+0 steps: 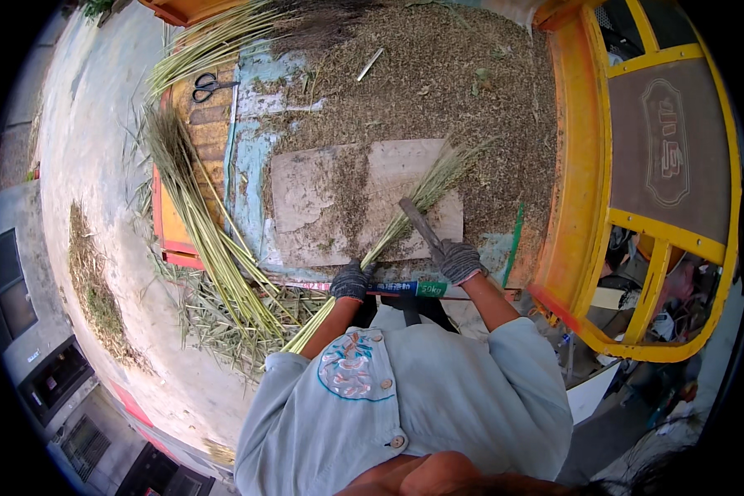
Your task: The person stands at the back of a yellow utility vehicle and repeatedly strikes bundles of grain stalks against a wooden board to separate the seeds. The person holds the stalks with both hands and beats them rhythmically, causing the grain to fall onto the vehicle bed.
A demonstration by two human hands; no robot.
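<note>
My left hand (350, 281), in a dark knitted glove, is closed round a thin bundle of green stalks (382, 243). Their bushy seed heads (448, 174) fan out over a worn, pale board (306, 190). In my right hand (459, 262), gloved alike, is a flat dark bar (420, 223); whether it is wood or metal I cannot tell. The bar slants across the stalks just below their heads, touching or very close to them. Behind my left hand the stalk ends run down past my left forearm.
Loose brown seed and chaff (438, 83) covers the orange cargo bed (566, 165). More stalks lie at the left (215, 248) and far left (215, 41), near black-handled scissors (207, 87). A yellow-framed cab (670, 240) stands at right; cut leaves (215, 318) litter the ground.
</note>
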